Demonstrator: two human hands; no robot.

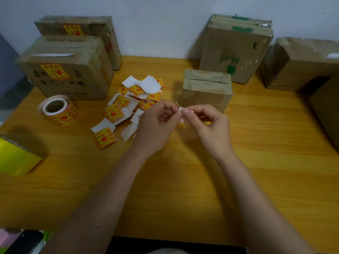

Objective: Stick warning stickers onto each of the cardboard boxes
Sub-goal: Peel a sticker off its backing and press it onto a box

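Note:
My left hand and my right hand meet above the table's middle, both pinching one small sticker whose white backing faces me. Just behind them stands a small plain cardboard box. At the back left, a large box and the box behind it each carry a yellow-and-red warning sticker. Two more boxes stand at the back right, one with green print and a plain one. A sticker roll and a pile of loose stickers lie to the left.
The wooden table meets a white wall at the back. A yellow-green box sits at the left edge. A dark brown object juts in from the right edge. A dark item lies below the table's front-left corner.

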